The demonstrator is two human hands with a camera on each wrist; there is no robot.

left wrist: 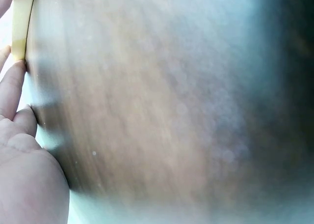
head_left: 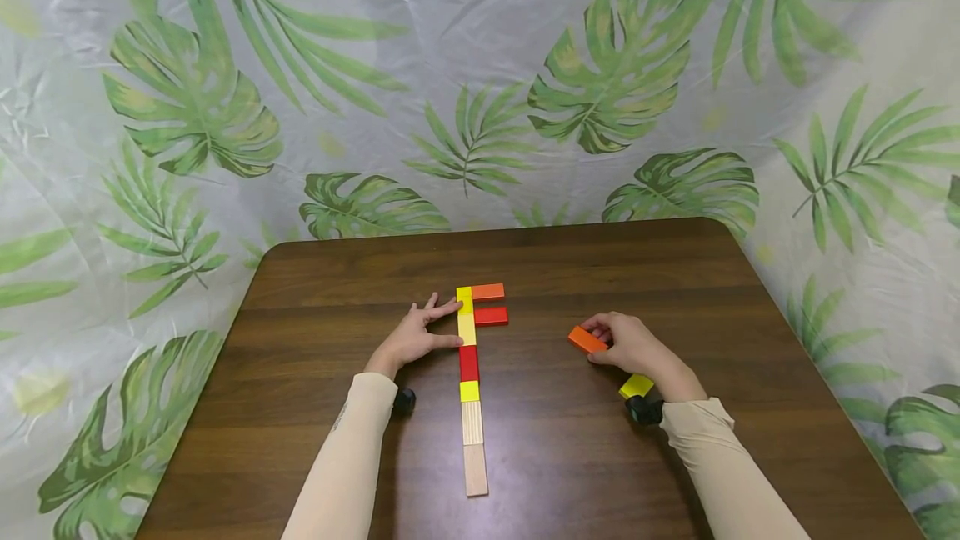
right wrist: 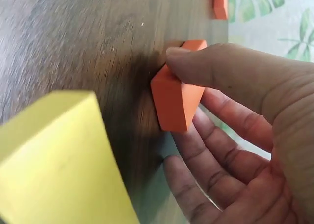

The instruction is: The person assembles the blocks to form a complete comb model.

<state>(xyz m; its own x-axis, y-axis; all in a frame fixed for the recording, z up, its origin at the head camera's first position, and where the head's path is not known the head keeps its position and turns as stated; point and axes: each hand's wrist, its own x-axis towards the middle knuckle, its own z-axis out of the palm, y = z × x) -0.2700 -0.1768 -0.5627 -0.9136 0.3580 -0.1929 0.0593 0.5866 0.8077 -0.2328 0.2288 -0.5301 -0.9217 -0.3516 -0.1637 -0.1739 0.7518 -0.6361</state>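
My right hand pinches an orange block between thumb and fingers, right of the middle of the table. In the right wrist view the thumb lies across the top of this orange block. A yellow block lies close to the right wrist. Its left neighbour, my left hand, touches a column of blocks with thumb and fingertips, at a pale yellow block and a yellow block. Beside the column's far end lie an orange block and a red block, both pointing right.
Nearer along the column come a red block, a small yellow block and two plain wooden blocks. All rest on a dark brown table. A leaf-patterned sheet hangs behind the table's far edge.
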